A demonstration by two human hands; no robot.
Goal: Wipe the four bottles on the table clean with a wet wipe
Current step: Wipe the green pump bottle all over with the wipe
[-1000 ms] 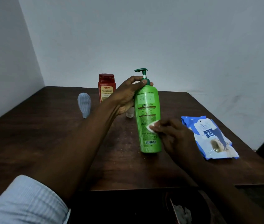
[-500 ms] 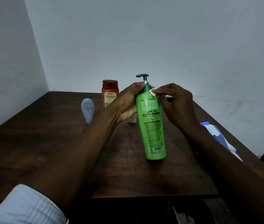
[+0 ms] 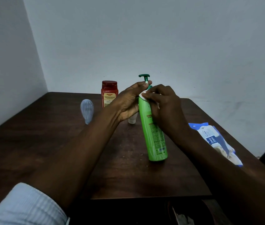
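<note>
Green plastic, the pump bottle leans slightly, its base near the middle of the dark tabletop; the left hand curls its grip round the bottle's neck from the left, fingertips beside the pump stem; the right hand pinches a white wet wipe in its grip, pressing it against the bottle's shoulder; behind stand a red bottle, a pale bluish bottle and a small white bottle, mostly hidden by the left hand; a blue pack of wipes lies to the right, apart from the bottles.
</note>
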